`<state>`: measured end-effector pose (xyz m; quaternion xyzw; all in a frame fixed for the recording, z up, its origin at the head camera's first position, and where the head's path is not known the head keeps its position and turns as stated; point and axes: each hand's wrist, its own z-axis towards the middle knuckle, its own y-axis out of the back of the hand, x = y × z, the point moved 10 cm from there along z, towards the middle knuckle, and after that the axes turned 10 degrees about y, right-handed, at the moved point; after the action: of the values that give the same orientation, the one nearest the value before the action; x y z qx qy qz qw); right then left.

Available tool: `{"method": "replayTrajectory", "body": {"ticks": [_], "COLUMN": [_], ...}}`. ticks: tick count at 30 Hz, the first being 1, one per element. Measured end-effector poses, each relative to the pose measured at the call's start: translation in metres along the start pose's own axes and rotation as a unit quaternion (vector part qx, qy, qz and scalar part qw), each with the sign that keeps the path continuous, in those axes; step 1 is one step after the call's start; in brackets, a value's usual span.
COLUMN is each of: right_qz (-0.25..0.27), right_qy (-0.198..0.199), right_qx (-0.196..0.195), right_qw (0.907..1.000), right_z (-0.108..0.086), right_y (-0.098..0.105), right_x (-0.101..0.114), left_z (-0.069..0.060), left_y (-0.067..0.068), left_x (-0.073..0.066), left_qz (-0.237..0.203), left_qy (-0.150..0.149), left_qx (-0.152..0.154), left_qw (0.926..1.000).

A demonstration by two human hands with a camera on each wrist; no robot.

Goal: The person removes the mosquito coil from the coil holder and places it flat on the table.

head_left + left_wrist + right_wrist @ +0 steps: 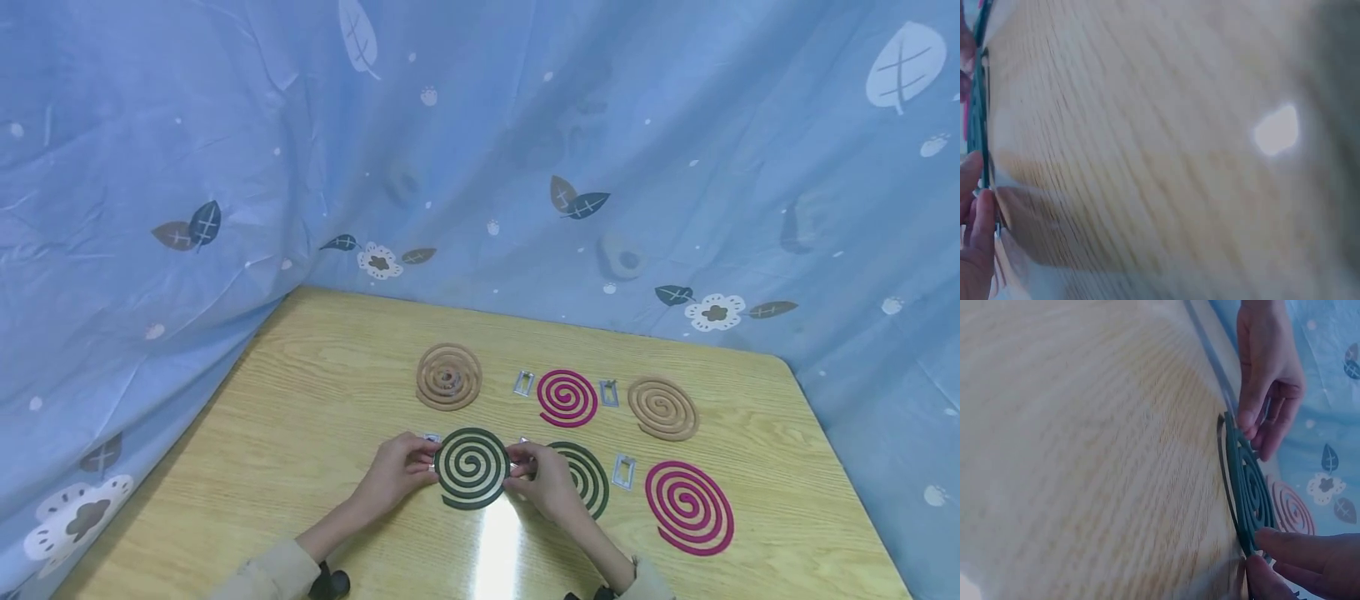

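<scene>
A dark green mosquito coil (pixel 471 461) is held nearly level between both hands, near the front middle of the table. My left hand (pixel 393 477) pinches its left rim between thumb and fingers. Opposite, my right hand (pixel 550 482) pinches the right rim. The right wrist view shows the coil (pixel 1254 487) edge-on, with part of its outer strand hanging a little lower. A second green mosquito coil (pixel 598 483) lies partly hidden behind the right hand. Small metal coil stands show just beyond the fingers of each hand, partly covered.
Across the wooden table (pixel 300 400) lie a tan coil (pixel 424 375) with a metal stand at its centre, a magenta coil (pixel 551 375), another tan coil (pixel 645 392) and another magenta coil (pixel 656 500). Metal stands (pixel 615 472) lie between them. A blue curtain (pixel 480 150) borders the table.
</scene>
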<state>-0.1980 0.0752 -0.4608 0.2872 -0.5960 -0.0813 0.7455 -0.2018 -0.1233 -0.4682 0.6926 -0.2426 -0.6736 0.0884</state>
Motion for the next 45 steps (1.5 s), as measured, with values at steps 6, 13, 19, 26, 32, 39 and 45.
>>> {"method": "replayTrajectory", "body": {"ticks": [6,13,19,26,32,39,45], "right_qz": [0.054,0.118,0.167,0.185,0.202,0.196,0.187], "right_qy": [-0.001,0.027,0.054,0.087,0.073,0.064,0.071], "right_qx": [-0.004,-0.009,-0.011,-0.007,-0.018,-0.035,-0.046], "right_qw": [0.9985,0.9925,0.9844,0.9789,0.9764,0.9779,0.9788], "right_z": [-0.005,-0.004,0.006,0.018,0.027,0.046,0.060], "right_y": [0.002,-0.001,-0.005,-0.008,-0.010,-0.004,0.000], "right_x": [-0.003,0.004,0.010,0.015,0.010,0.016,0.012], "left_z": [-0.010,-0.015,-0.007,0.006,0.019,0.036,0.045], "left_y": [0.004,0.004,0.007,0.015,0.027,0.042,0.049], "left_x": [0.000,-0.010,-0.018,-0.023,-0.027,-0.024,-0.020], "left_qz": [-0.046,-0.120,-0.124,-0.123,-0.120,-0.109,-0.124], "left_qy": [0.001,-0.028,-0.046,-0.061,-0.061,-0.052,-0.062], "left_qx": [-0.001,0.036,0.042,0.024,0.005,-0.012,-0.012], "left_qw": [0.9989,0.9917,0.9903,0.9902,0.9909,0.9927,0.9903]}}
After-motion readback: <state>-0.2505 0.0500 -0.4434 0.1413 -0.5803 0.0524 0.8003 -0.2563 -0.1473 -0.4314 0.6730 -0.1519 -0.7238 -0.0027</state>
